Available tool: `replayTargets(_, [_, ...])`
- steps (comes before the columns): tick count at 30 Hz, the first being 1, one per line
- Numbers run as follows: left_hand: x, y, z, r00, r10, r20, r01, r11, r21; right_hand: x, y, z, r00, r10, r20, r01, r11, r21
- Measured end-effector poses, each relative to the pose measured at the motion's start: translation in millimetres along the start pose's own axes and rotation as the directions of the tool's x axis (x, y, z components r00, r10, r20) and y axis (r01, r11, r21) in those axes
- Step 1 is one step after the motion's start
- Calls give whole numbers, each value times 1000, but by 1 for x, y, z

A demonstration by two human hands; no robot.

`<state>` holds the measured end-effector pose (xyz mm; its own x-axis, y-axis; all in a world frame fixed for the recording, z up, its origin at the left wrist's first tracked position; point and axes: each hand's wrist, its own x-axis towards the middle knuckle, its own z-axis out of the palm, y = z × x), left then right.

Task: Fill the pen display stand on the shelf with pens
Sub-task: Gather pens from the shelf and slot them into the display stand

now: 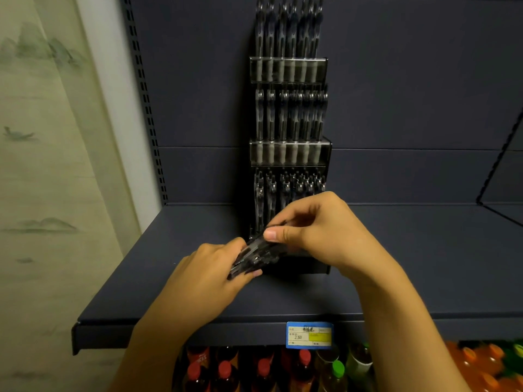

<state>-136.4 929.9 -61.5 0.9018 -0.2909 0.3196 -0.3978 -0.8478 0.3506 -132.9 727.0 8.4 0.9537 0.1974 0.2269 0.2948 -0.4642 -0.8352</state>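
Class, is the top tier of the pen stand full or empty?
Full: pens stand upright across the top tier.

Pen display stand (290, 154): clear glossy plastic tiers. Shelf (198, 292) beneath it: matt, smooth dark-blue painted metal. Price tag (309, 335) on the shelf's front edge: glossy paper.
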Motion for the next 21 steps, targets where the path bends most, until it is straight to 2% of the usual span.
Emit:
replayTargets(2, [1, 1, 0, 1000, -4, -10, 4, 999, -40, -1, 1, -1, 1000, 9, -7, -8, 994, 112])
replayTargets(6, [3, 2, -2, 1000, -5, -11, 4, 999, -39, -1, 1, -2, 993, 36, -111, -5, 963, 268])
replayTargets(9, [3, -3, -3, 1000, -26, -2, 26, 1000, -18, 0, -1, -11, 981, 84, -175, 12, 874, 486])
replayTargets(12, [2, -7, -4, 999, -39, 20, 39, 999, -5, 3, -4, -20, 969, 87, -229, 75, 785, 616])
replayTargets(17, [1, -8, -4, 999, -48, 26, 48, 999, 16, 10, -6, -24, 903, 70, -424, 241, 734, 635])
replayTargets(21, [0, -10, -4, 998, -52, 28, 52, 999, 16, 14, -9, -24, 861, 3, -509, 287, 822, 491])
